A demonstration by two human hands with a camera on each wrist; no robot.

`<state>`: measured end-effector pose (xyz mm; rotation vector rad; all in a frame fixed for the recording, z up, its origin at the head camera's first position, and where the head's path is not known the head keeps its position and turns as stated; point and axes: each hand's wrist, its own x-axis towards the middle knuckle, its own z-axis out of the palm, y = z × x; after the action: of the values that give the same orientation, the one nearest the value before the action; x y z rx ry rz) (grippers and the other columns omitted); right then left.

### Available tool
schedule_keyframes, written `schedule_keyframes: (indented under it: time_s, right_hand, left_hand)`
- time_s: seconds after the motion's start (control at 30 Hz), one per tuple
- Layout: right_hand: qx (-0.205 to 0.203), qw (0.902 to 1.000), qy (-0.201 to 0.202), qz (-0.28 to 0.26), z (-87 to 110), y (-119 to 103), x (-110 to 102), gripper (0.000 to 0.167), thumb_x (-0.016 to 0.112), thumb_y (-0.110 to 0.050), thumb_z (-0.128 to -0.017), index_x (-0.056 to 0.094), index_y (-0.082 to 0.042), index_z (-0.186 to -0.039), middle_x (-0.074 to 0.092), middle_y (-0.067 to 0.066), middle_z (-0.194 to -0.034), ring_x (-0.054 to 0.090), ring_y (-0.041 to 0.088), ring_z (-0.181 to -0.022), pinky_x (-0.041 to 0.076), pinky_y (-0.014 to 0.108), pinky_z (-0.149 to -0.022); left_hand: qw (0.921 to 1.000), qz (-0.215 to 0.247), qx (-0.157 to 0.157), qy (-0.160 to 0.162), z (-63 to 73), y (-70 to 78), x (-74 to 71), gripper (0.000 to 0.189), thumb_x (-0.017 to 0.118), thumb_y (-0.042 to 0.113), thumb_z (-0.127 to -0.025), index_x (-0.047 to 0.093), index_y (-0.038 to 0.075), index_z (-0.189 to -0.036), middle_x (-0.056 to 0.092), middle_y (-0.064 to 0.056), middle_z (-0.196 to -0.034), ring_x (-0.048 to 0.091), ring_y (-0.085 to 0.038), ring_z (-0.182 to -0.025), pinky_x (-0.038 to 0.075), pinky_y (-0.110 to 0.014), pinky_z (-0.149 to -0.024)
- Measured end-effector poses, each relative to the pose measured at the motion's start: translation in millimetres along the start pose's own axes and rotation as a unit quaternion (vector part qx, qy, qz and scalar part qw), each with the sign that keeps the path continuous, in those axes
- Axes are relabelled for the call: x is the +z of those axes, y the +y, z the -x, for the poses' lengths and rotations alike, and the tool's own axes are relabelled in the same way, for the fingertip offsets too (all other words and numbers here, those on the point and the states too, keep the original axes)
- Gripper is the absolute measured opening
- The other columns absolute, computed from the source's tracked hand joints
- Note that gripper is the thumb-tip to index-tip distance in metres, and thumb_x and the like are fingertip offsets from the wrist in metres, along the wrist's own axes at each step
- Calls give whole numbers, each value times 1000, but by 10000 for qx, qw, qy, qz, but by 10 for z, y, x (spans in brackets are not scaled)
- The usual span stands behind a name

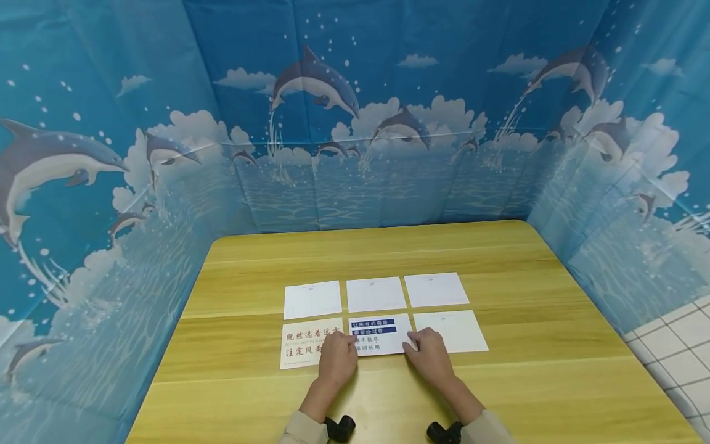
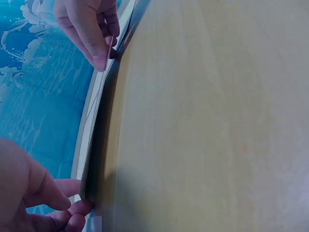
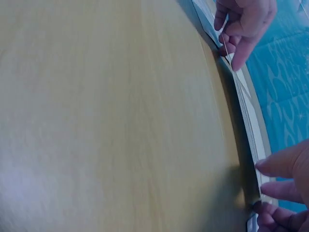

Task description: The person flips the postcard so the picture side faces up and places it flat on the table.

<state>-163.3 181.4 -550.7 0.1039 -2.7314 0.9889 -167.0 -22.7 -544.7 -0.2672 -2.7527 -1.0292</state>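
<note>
Lower centre: left hand (image 1: 337, 357) and right hand (image 1: 429, 357), fingers pinching a card (image 1: 383, 337) at opposite ends; neat placement likely needs both sides lowered together.

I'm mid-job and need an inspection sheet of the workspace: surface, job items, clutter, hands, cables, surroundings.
Surface: wood-grain table, with rounded far corners.
Job items: blue-banded card in the middle of the front row, between the cream card with red lettering and the mostly blank front-right card; three mostly blank back-row cards behind.
Clutter: nothing seen.
Left hand: pinches the blue-banded card's left side, partly covering the cream card.
Right hand: pinches the blue-banded card's right side.
Cables: nothing seen.
Surroundings: blue dolphin-print sheeting behind and at both sides; pale tiles at far right; black wrist devices near both sleeves.
</note>
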Motion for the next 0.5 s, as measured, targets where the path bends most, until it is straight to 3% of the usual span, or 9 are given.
schedule_keyframes:
  time_s: [0.23, 0.5]
  right_hand:
    - [66, 9974, -21, 720, -5, -65, 37, 31, 74, -14, -73, 68, 9, -94, 58, 16, -81, 51, 28, -75, 43, 41, -69]
    - [186, 9952, -16, 966, -2, -117, 74, 28, 75, -11, -72, 69, 10, -89, 56, 17, -79, 50, 29, -72, 43, 41, -66]
  left_hand:
    - [9995, -315, -1, -21, -5, 45, 36, 24, 52, -2, -78, 70, -6, -93, 57, -13, -80, 47, -22, -72, 39, -32, -61]
    - [9989, -472, 18, 64, 18, 49, 50, 24, 53, -2, -78, 70, -5, -95, 56, -13, -79, 46, -22, -72, 38, -32, -61]
